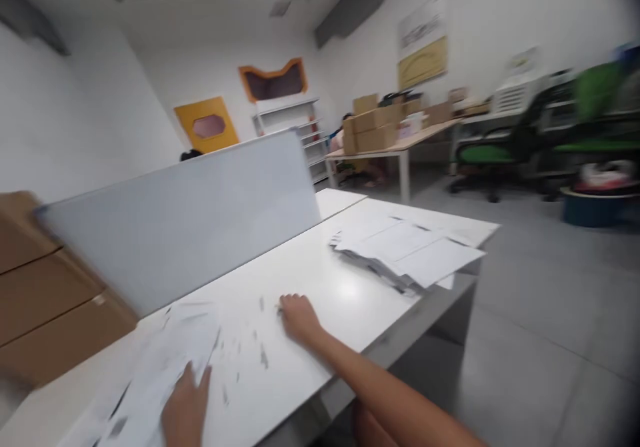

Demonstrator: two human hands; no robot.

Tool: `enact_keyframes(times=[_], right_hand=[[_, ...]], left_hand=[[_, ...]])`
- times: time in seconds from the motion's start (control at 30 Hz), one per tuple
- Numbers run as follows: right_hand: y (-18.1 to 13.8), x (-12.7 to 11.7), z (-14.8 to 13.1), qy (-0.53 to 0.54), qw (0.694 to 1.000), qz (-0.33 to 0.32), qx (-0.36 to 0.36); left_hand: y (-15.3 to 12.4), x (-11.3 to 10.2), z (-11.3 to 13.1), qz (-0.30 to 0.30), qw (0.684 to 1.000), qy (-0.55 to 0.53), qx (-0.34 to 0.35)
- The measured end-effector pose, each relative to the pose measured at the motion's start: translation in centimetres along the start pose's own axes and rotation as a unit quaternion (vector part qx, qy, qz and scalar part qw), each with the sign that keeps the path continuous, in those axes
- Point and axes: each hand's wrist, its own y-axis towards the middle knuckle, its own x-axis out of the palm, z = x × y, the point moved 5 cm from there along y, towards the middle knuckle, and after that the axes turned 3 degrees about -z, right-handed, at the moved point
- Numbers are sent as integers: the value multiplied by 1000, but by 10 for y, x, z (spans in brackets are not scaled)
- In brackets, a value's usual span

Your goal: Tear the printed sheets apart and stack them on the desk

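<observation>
The whole view is motion-blurred; print on the papers is unreadable, and small dark marks on the worktop (pixel 320 267) cannot be identified. The lower frame edge cuts off the left wrist and the near edge of the worktop. A grey partition panel (pixel 185 220) at 11 o'clock hides whatever lies behind it; only a dark shape shows above its top edge.

The worktop is white and runs from 7 o'clock toward 2 o'clock. Brown cardboard boxes (pixel 45 300) stand at 9 o'clock, against the panel's left end.

The left hand (pixel 186 407), at 7 o'clock, lies flat with fingers extended on a loose sheaf of papers (pixel 160 367), pressing on it rather than gripping it. The right hand (pixel 299 317), near centre, rests on the bare worktop with fingers curled downward; whether it pinches anything cannot be determined.

A second stack of papers (pixel 410 250) lies at 2 o'clock, overhanging the worktop's far corner, well apart from both hands.

Beyond, at 1 o'clock, a table (pixel 400 143) carries cartons; green chairs (pixel 500 147) stand at 3 o'clock.
</observation>
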Motion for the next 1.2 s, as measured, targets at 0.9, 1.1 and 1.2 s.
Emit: enact_keyframes(times=[0.9, 1.1, 1.2], right_hand=[[-7, 9, 0, -3, 1000, 5, -1], [-8, 8, 0, -4, 1000, 3, -2], [-9, 8, 0, -3, 1000, 1, -1]], left_hand=[[-15, 6, 7, -56, 998, -16, 24], [-15, 4, 8, -58, 998, -24, 24], [-15, 4, 7, -57, 998, -30, 26]])
